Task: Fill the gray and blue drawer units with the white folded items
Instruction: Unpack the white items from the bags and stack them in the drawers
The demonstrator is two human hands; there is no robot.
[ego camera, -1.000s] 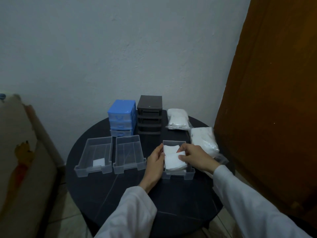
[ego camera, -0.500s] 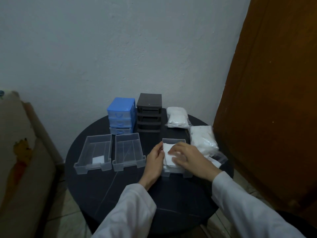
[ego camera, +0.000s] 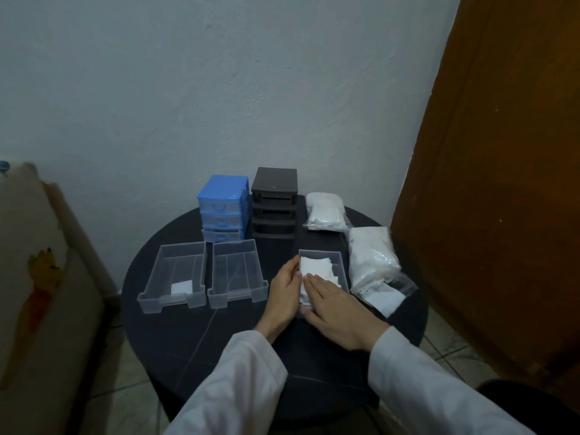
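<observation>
Now white folded items [ego camera: 315, 269], rumpled, stacked

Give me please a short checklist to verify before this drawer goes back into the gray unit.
1. White folded items lie flat inside the clear drawer: ok.
2. Right hand presses the stack with flat fingers: ok.
3. Left hand steadies the drawer's left side: ok.
4. Gray unit has open slots: ok.
5. Drawer is full enough: cannot tell.
</observation>
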